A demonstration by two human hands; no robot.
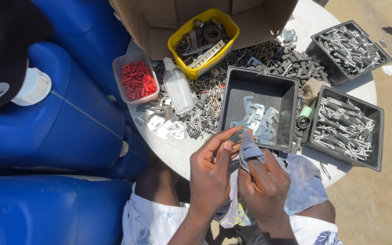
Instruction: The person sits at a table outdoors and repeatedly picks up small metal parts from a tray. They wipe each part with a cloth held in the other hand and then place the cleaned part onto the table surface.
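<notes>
My left hand [212, 170] pinches a small flat metal bracket [237, 135] between thumb and forefinger, just over the near edge of the round table. My right hand [263, 183] grips a grey-blue cloth [250, 152] and presses a fold of it against the bracket. The rest of the cloth hangs down over my lap. Right behind the hands stands a dark plastic tray [232, 97] holding several more pale metal brackets [257, 119].
On the white round table [178, 152] lie loose screws and brackets [191, 115], a clear plastic bottle [178, 88], a tub of red wall plugs [136, 79], a yellow tub of parts [203, 41], a cardboard box [155, 22] and two dark trays of metal anchors [343, 127] [350, 47]. Blue jerrycans [60, 122] stand at left.
</notes>
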